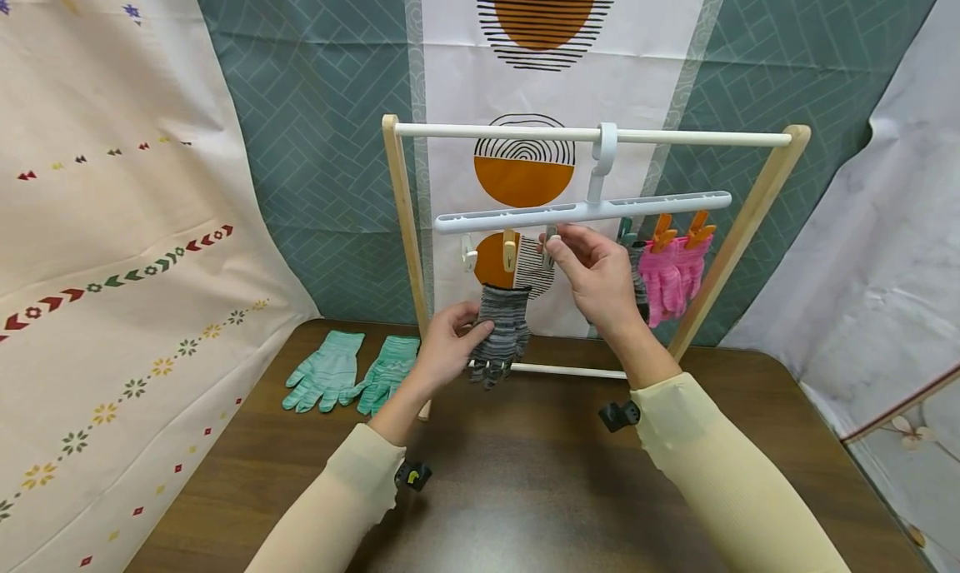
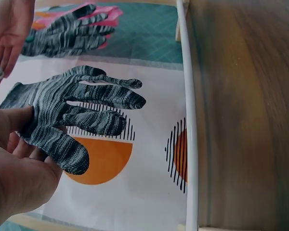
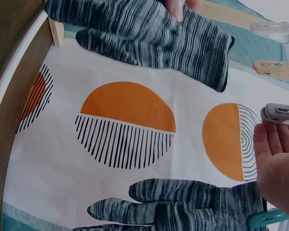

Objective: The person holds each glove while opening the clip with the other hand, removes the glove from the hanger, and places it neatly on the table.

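Observation:
My left hand (image 1: 450, 344) pinches a grey-black knit glove (image 1: 502, 327) by its side, fingers of the glove hanging down and its cuff up. The cuff sits below the pegs, apart from them. My right hand (image 1: 603, 277) pinches a grey clothespin (image 3: 279, 114) that hangs from the white hanger (image 1: 517, 217). Left of that peg, a beige clothespin (image 1: 509, 251) and a white clothespin (image 1: 469, 254) hang with nothing in them. A second grey-black glove (image 3: 192, 209), partly hidden behind my right hand in the head view, hangs from a green clothespin (image 3: 267, 218).
Pink gloves (image 1: 671, 277) hang from orange clothespins (image 1: 663, 233) at the hanger's right end. The hanger hooks over the rack's top rail (image 1: 495, 132). Two mint-green gloves (image 1: 326, 373) lie on the brown table (image 1: 517, 473) at the left, next to the rack's wooden leg (image 1: 405, 215).

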### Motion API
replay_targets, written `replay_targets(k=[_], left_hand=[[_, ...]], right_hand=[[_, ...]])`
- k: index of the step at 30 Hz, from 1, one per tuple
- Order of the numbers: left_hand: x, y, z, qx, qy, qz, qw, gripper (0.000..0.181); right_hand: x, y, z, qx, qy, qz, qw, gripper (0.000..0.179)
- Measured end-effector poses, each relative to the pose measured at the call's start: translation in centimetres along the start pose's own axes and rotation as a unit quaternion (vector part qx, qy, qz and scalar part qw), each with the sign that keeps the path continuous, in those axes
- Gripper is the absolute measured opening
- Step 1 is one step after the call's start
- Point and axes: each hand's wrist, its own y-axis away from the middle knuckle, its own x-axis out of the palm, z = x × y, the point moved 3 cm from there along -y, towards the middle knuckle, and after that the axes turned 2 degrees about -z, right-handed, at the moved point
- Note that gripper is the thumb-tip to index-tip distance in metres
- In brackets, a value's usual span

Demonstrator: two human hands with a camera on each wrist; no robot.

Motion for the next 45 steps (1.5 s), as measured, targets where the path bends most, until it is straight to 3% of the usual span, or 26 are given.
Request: replay_targets(k=[4, 14, 21, 31, 45], left_hand=[[-0.9, 0.5, 0.3, -0.006, -0.011, -0.012, 0.9998, 0.039], [-3.3, 1.8, 0.7, -0.018, 0.003, -0.022, 0.9996, 0.028], [-5.5, 2.8, 1.3, -0.026, -0.024, -0.036, 0.9988, 0.04], [-8.7, 4.0, 2.6, -0.055, -0.049, -0.06, 0.9955, 0.034], [-13.1, 6.2, 3.1, -0.057, -0.058, -0.059, 0.995, 0.03]], right_hand=[[0.0, 0.1, 0.0, 0.001, 0.001, 0.006, 1.0, 0.036], [0.0, 0.1, 0.0, -0.005, 0.007, 0.018, 0.9998, 0.036], [0.1, 0.0, -0.2, -0.007, 0.002, 0.028, 0.9996, 0.037], [0.1, 0.1, -0.2, -0.005, 0.014, 0.036, 0.9992, 0.037], [0.2, 0.0, -0.3, -0.014, -0.004, 0.039, 0.9992, 0.038]])
